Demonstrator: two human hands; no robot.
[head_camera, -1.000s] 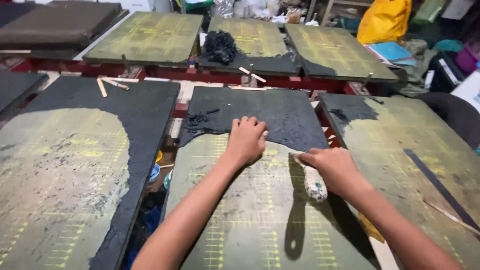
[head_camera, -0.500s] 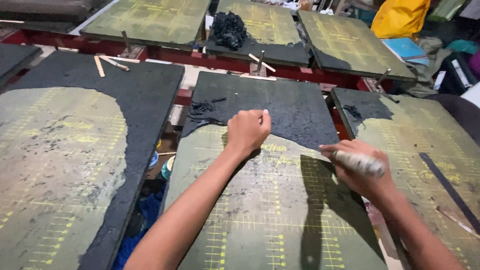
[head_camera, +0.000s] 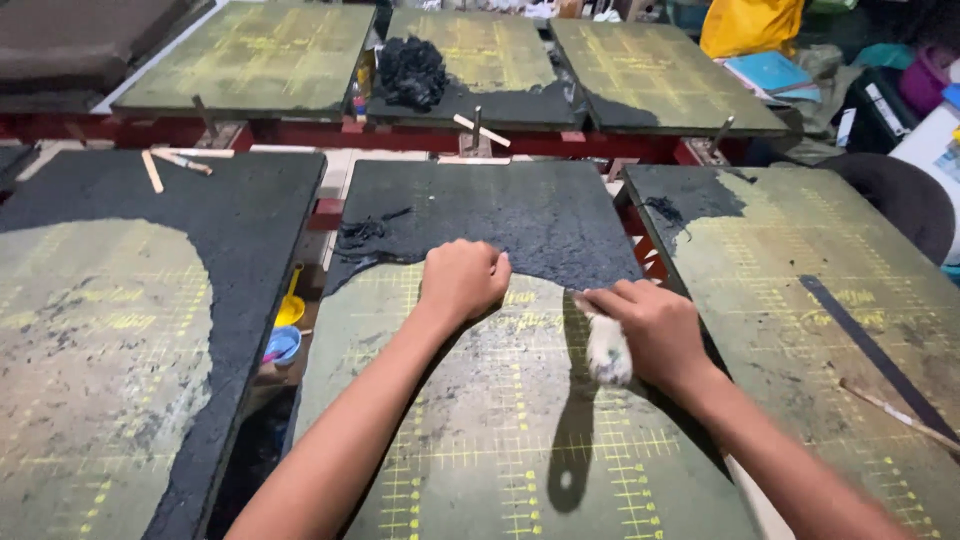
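The black coating (head_camera: 520, 225) covers the far half of the middle board (head_camera: 500, 440); at its edge the right hand (head_camera: 650, 335), fingers clamped on a scraper (head_camera: 606, 350), should stay low while the fisted left hand (head_camera: 462, 280) braces.

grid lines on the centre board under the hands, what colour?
Yellow grid lines on the olive-green centre board, with a black coating across its far part. Head view shows it best.

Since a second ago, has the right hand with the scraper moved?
Yes. The right hand swung its scraper from handle-out back to handle-down beside the black layer's edge.
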